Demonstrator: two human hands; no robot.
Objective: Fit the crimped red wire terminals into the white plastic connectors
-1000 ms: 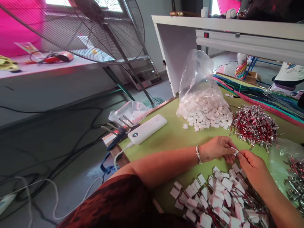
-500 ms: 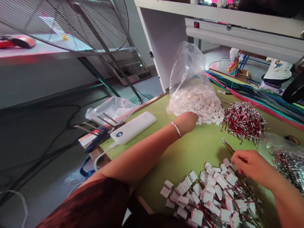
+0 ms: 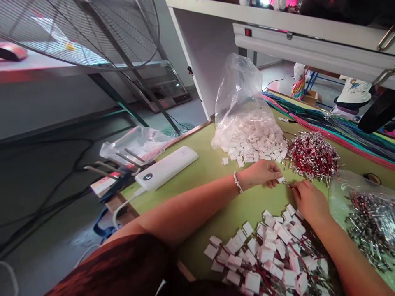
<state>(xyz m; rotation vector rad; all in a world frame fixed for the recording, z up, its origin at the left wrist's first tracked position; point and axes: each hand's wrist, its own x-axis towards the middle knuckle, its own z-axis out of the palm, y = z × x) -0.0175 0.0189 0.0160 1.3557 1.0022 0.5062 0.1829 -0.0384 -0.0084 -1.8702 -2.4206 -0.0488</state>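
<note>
My left hand (image 3: 262,173) pinches a small white plastic connector housing (image 3: 280,179) above the green tabletop. Close on its right, my right hand (image 3: 310,201) is closed on a short wire with metal terminals (image 3: 287,184). The terminal end meets the housing or lies right at it; how deep it sits I cannot tell. Behind my left hand, loose white housings (image 3: 247,144) spill from a clear plastic bag (image 3: 239,82). A heap of red wires with silver terminals (image 3: 313,156) lies beyond my right hand. Nearer to me spreads a pile of white housings with wires attached (image 3: 271,250).
A white power bank (image 3: 168,167) with a cable lies at the table's left edge. At right are a clear bag of terminal wires (image 3: 370,222) and a black tape roll (image 3: 372,178). Long coloured wires (image 3: 333,127) run along the back. A fan (image 3: 117,33) stands left.
My left hand has left the loose housings and come right with one housing in its fingers. My right hand has moved up and forward, bringing the wire to meet it.
</note>
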